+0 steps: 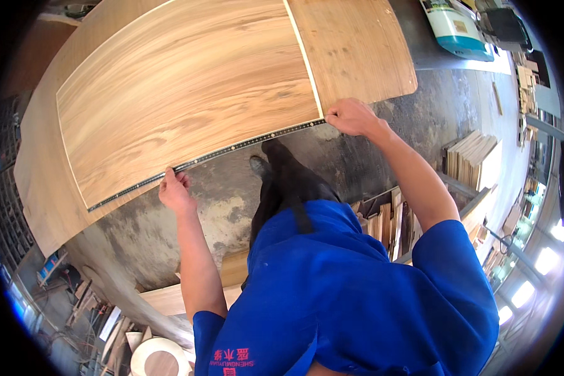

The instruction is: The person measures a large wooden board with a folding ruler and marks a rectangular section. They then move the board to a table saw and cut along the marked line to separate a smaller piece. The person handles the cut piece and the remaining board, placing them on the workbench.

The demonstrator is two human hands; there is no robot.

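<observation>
A wood-grain panel [188, 88] with pale edges lies flat on a larger plywood sheet [357, 50]. Along its near edge runs a black tape measure [235, 147] with light markings. My left hand [177, 190] pinches the tape toward the left part of that edge, thumb on top and fingers curled below. At the panel's near right corner, my right hand [352, 118] is closed on the tape's end; its fingertips are partly hidden.
Concrete floor [147, 250] surrounds the plywood. Stacked boards [473, 156] stand to the right, with more wood strips [385, 219] beside me. A white and teal machine [460, 37] is at the far right. A round wooden piece [160, 358] lies at lower left.
</observation>
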